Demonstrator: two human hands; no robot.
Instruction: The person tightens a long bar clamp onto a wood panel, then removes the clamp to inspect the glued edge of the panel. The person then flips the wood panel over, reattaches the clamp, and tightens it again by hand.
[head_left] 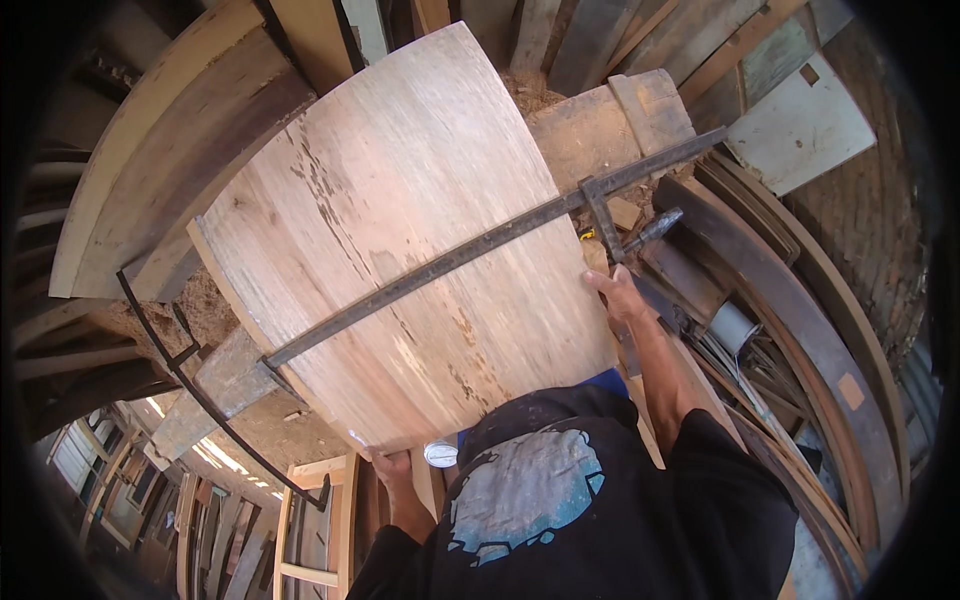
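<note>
A broad, pale wooden panel (470, 130) with dark stained streaks lies in front of me. A long metal bar clamp (430, 265) spans it diagonally, its sliding jaw and screw handle (655, 228) at the panel's right edge. My right hand (620, 295) grips that right edge just below the clamp's jaw, thumb toward the top face. At the near left corner, my left hand (393, 468) holds the panel's edge, with its fingers partly hidden. The panel's near edge is close to my body.
A second bar clamp (205, 395) leans at the left. Thick curved boards stand at the upper left (185, 150) and right (820, 330). A worn plank (610, 125) covered in sawdust lies beyond the panel, and a light wooden frame (315, 520) stands at the lower left.
</note>
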